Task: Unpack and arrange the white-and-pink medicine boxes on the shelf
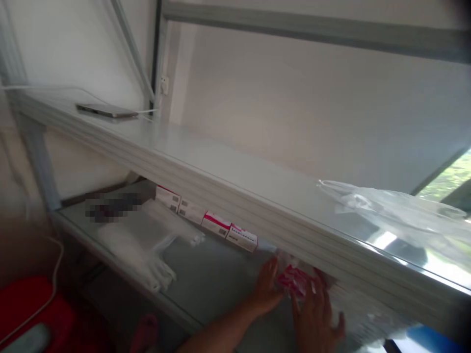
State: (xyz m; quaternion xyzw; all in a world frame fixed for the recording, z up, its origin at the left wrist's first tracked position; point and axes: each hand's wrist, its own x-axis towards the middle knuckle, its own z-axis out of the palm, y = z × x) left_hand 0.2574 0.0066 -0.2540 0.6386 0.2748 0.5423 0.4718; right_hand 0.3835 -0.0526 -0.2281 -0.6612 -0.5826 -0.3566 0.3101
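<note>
Your glossy grey upper shelf (pixel 228 157) bears a flat grey device (pixel 106 111) upper left and a clear plastic bag (pixel 393 208) right; your grey lower shelf (pixel 215 274), white-and-pink cardboard boxes (pixel 215 225) mid-frame, limp white bundles (pixel 128 247) lower left, and a pink-filled clear plastic packet (pixel 294 278) lower right.

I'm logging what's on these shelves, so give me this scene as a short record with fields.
left hand: at the left side of the pink packet; grip unclear
right hand: spread at the packet's near right side; grip unclear
lower shelf: row of four small boxes, left of the hands
upper shelf: flat device at left, clear plastic bag at right
</note>
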